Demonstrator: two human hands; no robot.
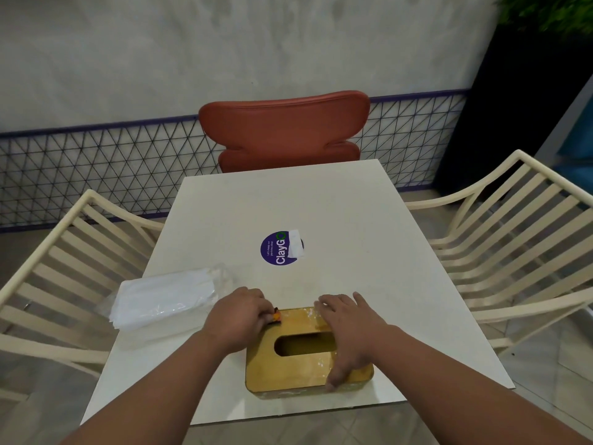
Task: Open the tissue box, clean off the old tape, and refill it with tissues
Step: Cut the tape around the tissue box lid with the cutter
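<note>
At the far left we see a cream slatted chair (64, 252) beside the white table (321, 203). On the left part of the table lies a pack of white tissues (163, 297) in clear plastic wrap, close to the table edge and just beside our left hand (239, 316).

The left hand is curled, and its fingers pinch a small orange and black tool (276, 316); what kind of tool it is, we cannot tell. The tool touches the far left corner of the golden tissue box (288, 374).

The tissue box stands on the near part of the table, in front of us, with its oval slot (301, 343) facing up. On its golden top we see small white spots and scraps, mostly near the far edge and the right side.

Our right hand (349, 329) rests flat on the right part of the box. Its fingers are straight and reach over the far edge, and the thumb lies down over the near side of the box.

Further on the table, past the box, there is a round purple sticker (276, 250) with a white scrap (296, 244) on its right side. A red chair (285, 130) stands behind the table, and another cream slatted chair (513, 226) is at the right.
</note>
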